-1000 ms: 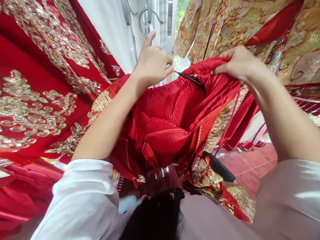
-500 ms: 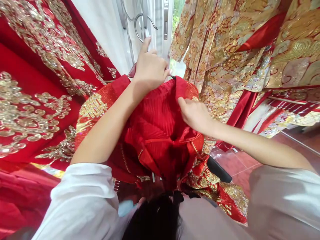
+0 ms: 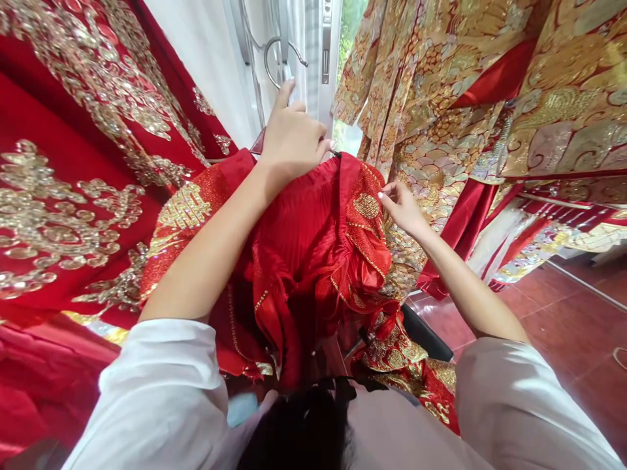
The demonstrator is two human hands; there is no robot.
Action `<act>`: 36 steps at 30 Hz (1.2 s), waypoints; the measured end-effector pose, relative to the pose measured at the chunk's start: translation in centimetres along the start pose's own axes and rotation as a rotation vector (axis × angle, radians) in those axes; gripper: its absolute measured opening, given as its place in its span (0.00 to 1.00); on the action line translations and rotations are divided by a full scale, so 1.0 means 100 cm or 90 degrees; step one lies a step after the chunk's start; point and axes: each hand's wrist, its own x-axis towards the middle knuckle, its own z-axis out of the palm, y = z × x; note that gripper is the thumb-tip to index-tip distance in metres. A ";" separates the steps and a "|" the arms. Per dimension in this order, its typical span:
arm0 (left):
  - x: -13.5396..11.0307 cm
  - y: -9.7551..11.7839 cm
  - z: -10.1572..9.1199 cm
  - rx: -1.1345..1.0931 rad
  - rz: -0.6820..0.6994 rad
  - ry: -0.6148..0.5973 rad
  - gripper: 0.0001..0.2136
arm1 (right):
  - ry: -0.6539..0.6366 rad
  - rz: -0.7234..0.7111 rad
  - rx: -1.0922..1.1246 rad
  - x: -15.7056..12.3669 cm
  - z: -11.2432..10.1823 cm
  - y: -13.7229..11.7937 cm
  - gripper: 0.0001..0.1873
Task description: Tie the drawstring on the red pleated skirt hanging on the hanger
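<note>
Spreading across the lower right, the reddish tiled floor lay beneath a room thick with hanging clothes. A gold patterned robe filled the upper right, and a red dress with silvery sequins took up the left side. Between them, at the top, hung a white curtain beside a pale metal door frame, with greenery showing past its right edge.

A red jacket hung in the middle, in front of the person's chest, its pleated lining in view and its front open. Its left shoulder edge came close to the red dress and its right shoulder overlapped the robe in view, so side room looked tight; the widest open space was over the floor, beyond the right forearm. A gold-and-red cloth sloped below the jacket's right side, near a partly hidden black object.

The left hand was curled round a dark hanger at the neckline, one digit stretched up toward a curved metal hook. The right hand had its fingertips together at the jacket's right shoulder edge, beside a round gold emblem; whether they pinched cloth, I could not tell.
</note>
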 end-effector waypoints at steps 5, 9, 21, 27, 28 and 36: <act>0.000 -0.002 -0.004 -0.035 0.027 -0.009 0.18 | -0.082 0.021 0.075 0.025 -0.017 0.004 0.04; -0.021 -0.005 -0.028 -0.087 -0.003 0.058 0.16 | -0.022 -0.031 0.069 0.056 -0.034 0.011 0.04; -0.111 -0.065 -0.032 -0.234 -0.264 -0.104 0.19 | -0.286 -0.344 -0.013 0.068 -0.018 -0.062 0.12; -0.096 -0.084 -0.013 -0.403 -0.329 -0.056 0.29 | -0.264 -0.216 0.056 0.091 -0.007 -0.066 0.23; -0.093 -0.087 -0.009 -0.447 -0.336 -0.062 0.30 | -0.269 -0.204 0.077 0.095 -0.006 -0.067 0.23; -0.079 -0.092 -0.011 -0.474 -0.374 -0.174 0.29 | -0.253 -0.221 0.049 0.110 0.015 -0.072 0.20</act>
